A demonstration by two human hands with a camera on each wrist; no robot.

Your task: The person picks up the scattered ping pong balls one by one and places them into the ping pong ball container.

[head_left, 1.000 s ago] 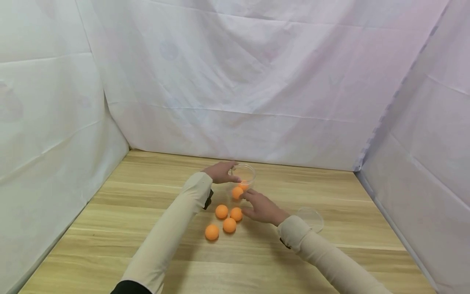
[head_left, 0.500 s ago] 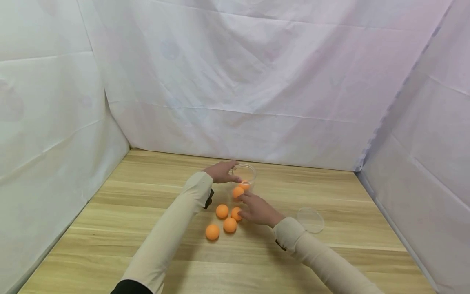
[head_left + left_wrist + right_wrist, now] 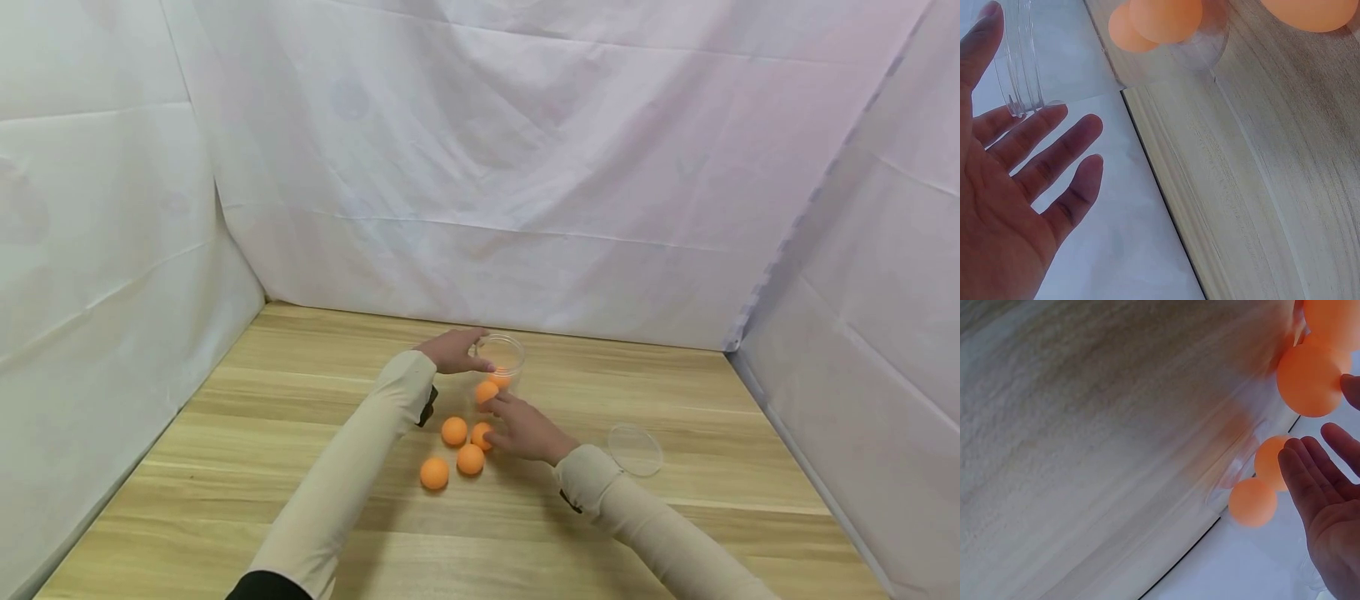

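White cloth walls (image 3: 525, 167) hang round me on three sides, and below them the pale wooden worktop (image 3: 300, 467) carries everything. My left hand (image 3: 452, 351) reaches to the far middle of the worktop and rests against the left side of a clear plastic jar (image 3: 501, 360), which stands upright; in the left wrist view my fingers (image 3: 1054, 147) lie spread and nearly straight beside the jar's threaded rim, the thumb along its wall, so they steady it rather than curl round it. Orange balls already lie at the jar's bottom, two showing through the wall in the left wrist view. My right hand (image 3: 527, 427) lies just in front of the jar, its fingers (image 3: 1310, 478) loose and only slightly bent, holding nothing. Its fingertips come right up to one orange ball (image 3: 487, 392) at the foot of the jar, though I cannot tell whether they touch it. Four more orange balls (image 3: 453, 431) sit in a loose cluster just left of that hand, one tucked against my fingers. The jar's clear round lid (image 3: 635, 450) lies flat on the worktop to the right of my right wrist.
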